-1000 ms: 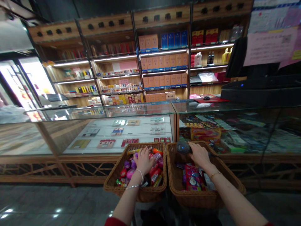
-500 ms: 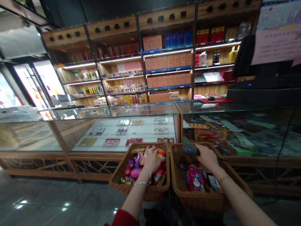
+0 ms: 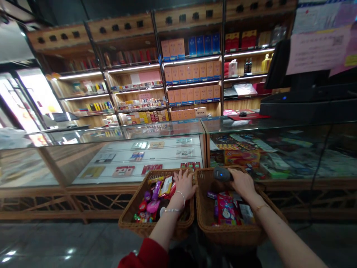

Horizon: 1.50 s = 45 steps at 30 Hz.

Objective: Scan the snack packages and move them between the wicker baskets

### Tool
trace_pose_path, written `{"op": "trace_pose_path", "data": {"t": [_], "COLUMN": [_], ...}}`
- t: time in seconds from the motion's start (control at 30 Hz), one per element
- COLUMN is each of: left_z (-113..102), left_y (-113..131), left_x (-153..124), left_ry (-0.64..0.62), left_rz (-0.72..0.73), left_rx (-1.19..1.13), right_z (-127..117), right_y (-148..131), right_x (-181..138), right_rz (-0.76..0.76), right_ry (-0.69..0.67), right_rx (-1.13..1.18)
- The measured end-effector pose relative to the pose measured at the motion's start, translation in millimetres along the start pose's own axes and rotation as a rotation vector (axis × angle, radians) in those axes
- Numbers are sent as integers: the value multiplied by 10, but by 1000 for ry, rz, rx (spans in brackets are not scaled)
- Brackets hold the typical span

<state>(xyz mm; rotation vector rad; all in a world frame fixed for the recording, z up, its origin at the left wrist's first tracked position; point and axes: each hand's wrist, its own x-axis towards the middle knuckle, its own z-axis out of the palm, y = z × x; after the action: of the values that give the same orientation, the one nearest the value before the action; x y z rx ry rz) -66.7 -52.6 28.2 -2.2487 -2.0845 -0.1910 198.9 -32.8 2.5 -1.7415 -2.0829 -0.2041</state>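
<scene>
My left hand [image 3: 184, 185] is over the back right part of the left wicker basket [image 3: 131, 217], palm down and fingers apart, with nothing seen in its grasp. Brightly wrapped sweets fill this basket, among them a purple tube-shaped item [image 3: 156, 190] and a pink rounded one [image 3: 153, 206]. What lies under the palm is hidden. Above the right wicker basket [image 3: 201, 216], my right hand [image 3: 242, 183] is wrapped round a dark handheld barcode scanner [image 3: 222, 174] with a small blue light. Below it lie a red and purple snack packet [image 3: 226, 210] and other wrapped packs.
A glass display counter [image 3: 156, 130] stands just behind the baskets. On its right are a monitor [image 3: 277, 69] and a mouse [image 3: 243, 114]. A dark cable [image 3: 320, 160] hangs down the right side. Lit shelves [image 3: 192, 83] with boxes line the back wall.
My left hand has shifted towards the back right of its basket, uncovering a yellow and white packet. My right hand still holds the scanner over the right basket. The view has turned slightly.
</scene>
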Motion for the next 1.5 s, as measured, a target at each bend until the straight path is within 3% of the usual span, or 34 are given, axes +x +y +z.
{"op": "trace_pose_path", "data": {"t": [0.27,0.6,0.9,1.23,1.5], "left_z": [17,260,603,999,1101], "left_y": [311,748,1035,1422,1376], "left_x": [158,387,606,707,619], "left_ry": [-57,-158,-330,-469,-399], "left_rz": [131,298,474,537,560], "left_rx": [71,148,274,259,265], "right_z": [-252,-280,-119,-2,-24], "right_y": [174,674,709,792,768], "right_x": [-27,-241,-317,-319,-321], "right_rz": [49,258,337,345,332], "right_ry": [48,88,86,140,113], "right_rx": [-87,-88,-63,17,51]}}
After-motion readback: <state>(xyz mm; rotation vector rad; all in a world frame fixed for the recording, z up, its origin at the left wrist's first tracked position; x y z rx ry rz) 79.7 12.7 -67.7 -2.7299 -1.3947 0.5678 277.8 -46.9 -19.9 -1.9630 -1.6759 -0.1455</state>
